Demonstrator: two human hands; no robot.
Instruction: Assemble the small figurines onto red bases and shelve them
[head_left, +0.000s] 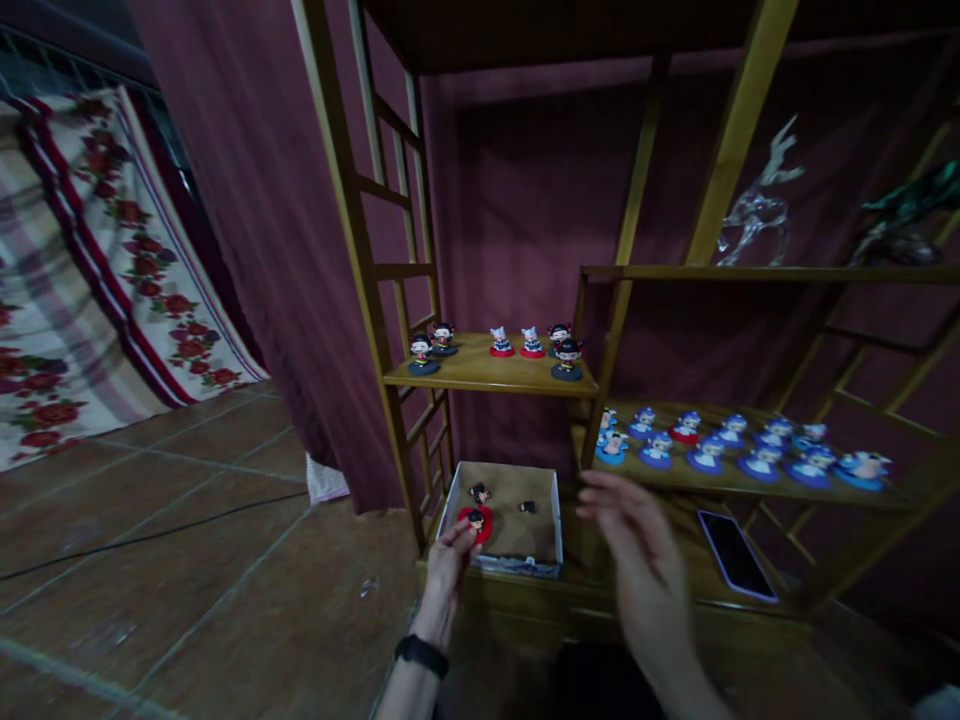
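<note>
My left hand (452,560), with a dark band on its wrist, is closed on the edge of a small figurine with a red base (477,523). It holds the figurine over the left front part of a shallow white-edged cardboard box (557,510). Inside the box lie another small dark figure (480,492) and a little black piece (527,508). To the right of the box, my right hand (637,560) is raised, slightly blurred, its fingers stretched out to the left. Nothing shows in it.
Black-haired figurines (422,355) and two white ones (532,342) stand on the wooden shelf (487,372) above the box. Several blue-based figurines (706,455) fill the right shelf. Below them lies a phone (736,555). A clear deer ornament (757,215) stands higher up.
</note>
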